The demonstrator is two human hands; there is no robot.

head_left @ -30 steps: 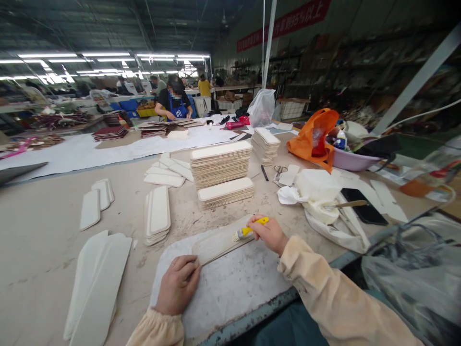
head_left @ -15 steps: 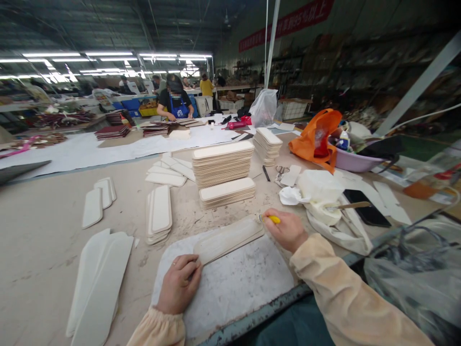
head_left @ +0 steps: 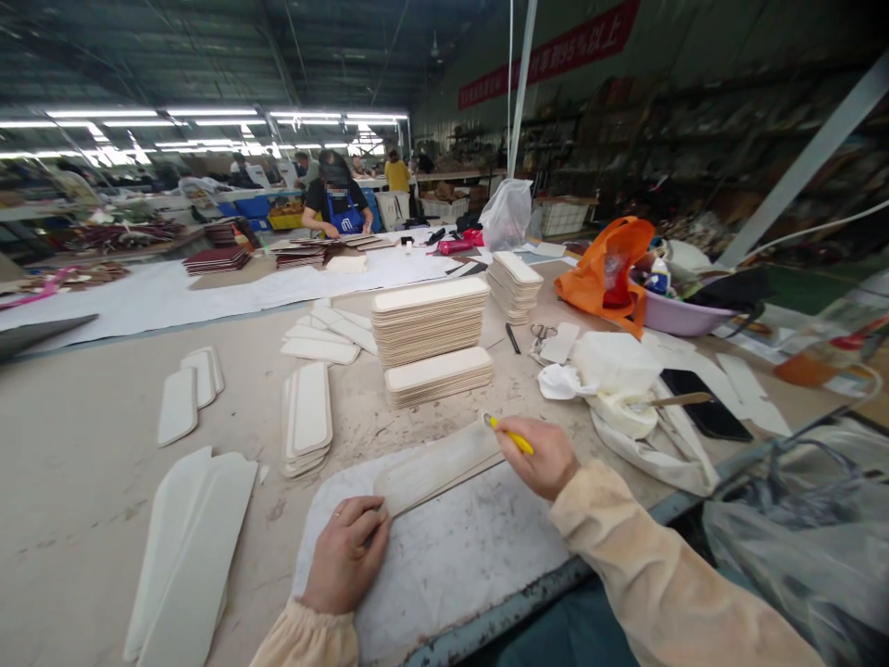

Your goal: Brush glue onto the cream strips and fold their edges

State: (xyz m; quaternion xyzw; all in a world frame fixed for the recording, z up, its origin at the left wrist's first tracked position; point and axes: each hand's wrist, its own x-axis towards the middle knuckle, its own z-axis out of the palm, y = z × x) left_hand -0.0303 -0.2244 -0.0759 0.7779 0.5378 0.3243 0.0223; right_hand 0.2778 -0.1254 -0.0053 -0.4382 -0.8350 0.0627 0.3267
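Observation:
A long off-white panel [head_left: 434,463] with rounded ends lies on a pale, stained board [head_left: 479,542], overlapping at least one similar piece beneath. My left hand [head_left: 347,551] grips its near left end, fingers bent and pressed together there. In my right hand [head_left: 545,456], closed around the yellow handle, is a small brush [head_left: 512,435]. The brush's pale head touches the panel's far right end. Just beyond the panel stand a low stack of pale panels [head_left: 437,375] and a taller stack [head_left: 431,320].
Loose pale pieces [head_left: 187,556] and small stacks [head_left: 306,417] lie to the left. On the right are an opened white bag of paste with a wooden stick [head_left: 684,400], a black phone [head_left: 708,408], scissors [head_left: 544,332] and a lilac basin [head_left: 684,315]. A co-worker [head_left: 337,204] works across the table.
My right hand and the brush have shifted left along the panel's far edge, and the handle now points more toward me. My left hand stays at the same end.

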